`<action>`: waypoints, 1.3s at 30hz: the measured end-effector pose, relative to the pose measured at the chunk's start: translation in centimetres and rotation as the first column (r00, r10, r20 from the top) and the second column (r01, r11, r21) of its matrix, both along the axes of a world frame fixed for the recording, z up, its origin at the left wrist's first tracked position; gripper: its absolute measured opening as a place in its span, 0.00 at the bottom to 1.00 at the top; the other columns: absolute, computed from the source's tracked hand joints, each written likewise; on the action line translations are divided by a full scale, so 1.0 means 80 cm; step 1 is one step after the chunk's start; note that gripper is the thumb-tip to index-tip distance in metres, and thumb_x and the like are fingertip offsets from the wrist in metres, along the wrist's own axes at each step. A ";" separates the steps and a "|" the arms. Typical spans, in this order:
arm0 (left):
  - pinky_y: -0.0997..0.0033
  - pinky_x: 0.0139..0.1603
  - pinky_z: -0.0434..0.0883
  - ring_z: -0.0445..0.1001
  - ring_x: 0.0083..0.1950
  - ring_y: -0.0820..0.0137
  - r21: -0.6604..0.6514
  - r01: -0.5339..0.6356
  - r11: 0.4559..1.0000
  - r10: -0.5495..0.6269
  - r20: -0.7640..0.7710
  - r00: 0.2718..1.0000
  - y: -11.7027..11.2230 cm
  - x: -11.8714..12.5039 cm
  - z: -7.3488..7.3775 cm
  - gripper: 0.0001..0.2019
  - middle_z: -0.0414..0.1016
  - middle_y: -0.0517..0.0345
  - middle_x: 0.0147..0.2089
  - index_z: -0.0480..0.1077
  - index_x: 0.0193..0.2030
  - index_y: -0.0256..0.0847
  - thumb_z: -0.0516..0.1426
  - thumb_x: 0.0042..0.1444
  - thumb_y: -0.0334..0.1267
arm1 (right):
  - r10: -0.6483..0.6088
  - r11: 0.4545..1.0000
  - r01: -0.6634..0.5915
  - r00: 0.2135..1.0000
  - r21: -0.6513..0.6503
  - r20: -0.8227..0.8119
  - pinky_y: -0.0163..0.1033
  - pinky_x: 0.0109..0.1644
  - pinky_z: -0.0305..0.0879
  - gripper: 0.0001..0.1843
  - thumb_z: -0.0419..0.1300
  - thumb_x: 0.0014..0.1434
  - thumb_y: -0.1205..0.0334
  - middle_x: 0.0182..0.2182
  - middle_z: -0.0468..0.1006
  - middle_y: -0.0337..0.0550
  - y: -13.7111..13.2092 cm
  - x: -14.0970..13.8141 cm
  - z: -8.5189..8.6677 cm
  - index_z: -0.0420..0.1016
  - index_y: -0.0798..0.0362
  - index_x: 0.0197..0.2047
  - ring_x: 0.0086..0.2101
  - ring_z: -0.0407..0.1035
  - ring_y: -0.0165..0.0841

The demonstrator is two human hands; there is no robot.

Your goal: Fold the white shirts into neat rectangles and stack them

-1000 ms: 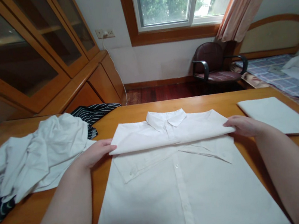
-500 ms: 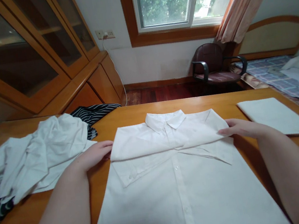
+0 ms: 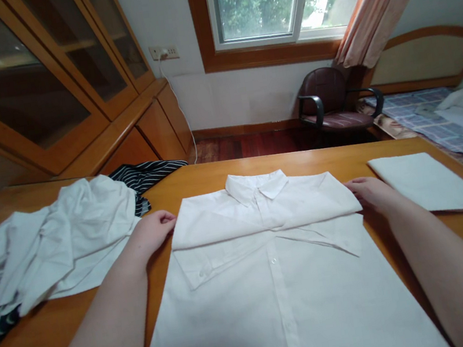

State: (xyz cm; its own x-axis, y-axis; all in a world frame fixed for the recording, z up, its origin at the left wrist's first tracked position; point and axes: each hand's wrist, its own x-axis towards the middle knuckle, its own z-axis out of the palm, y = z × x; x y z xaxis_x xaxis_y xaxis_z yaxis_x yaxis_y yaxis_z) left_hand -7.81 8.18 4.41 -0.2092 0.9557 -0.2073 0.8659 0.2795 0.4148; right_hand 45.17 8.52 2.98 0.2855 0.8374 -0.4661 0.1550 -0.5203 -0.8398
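Observation:
A white button-up shirt [image 3: 238,301] lies front up in front of me, collar at the far end. Its sleeves are folded inward across the chest, with the cuffs showing below a crosswise fold. At the shirt's left side edge, my left hand [image 3: 157,232] is closed, its fingertips pinched on the fabric near the shoulder. Opposite it, my right hand [image 3: 370,193] has its fingers closed at the right edge, just below the shoulder; its fingertips are partly hidden.
The wooden table [image 3: 299,159] carries a rumpled white garment pile [image 3: 66,238] at left, with black striped cloth [image 3: 144,175] behind it. A folded white cloth [image 3: 430,180] lies at right. Beyond stand a glass-door cabinet [image 3: 109,119], an armchair [image 3: 327,96] and a bed [image 3: 432,106].
My left fingers have curled in at the shirt's edge. My right hand has slid slightly outward and away from me, its thumb leaving the top of the shirt. The shirt looks nearly the same.

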 end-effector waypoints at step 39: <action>0.69 0.35 0.66 0.75 0.38 0.60 0.131 -0.015 0.991 0.027 -0.089 0.996 0.014 0.004 -0.023 0.12 0.79 0.53 0.37 0.74 0.37 0.44 0.53 0.46 0.40 | 0.101 0.982 -0.186 0.639 0.026 0.762 0.35 0.26 0.56 0.09 0.63 0.44 0.55 0.24 0.77 0.43 0.015 0.006 -0.019 0.74 0.51 0.26 0.27 0.69 0.36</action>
State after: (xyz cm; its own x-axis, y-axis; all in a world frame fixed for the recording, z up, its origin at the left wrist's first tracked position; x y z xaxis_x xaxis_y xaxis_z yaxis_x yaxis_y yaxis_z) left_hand -7.48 9.32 2.60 -0.2418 0.9684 -0.0610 0.8961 0.2470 0.3688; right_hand 45.63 9.69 1.48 0.3746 0.9251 -0.0618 0.8225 -0.3623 -0.4385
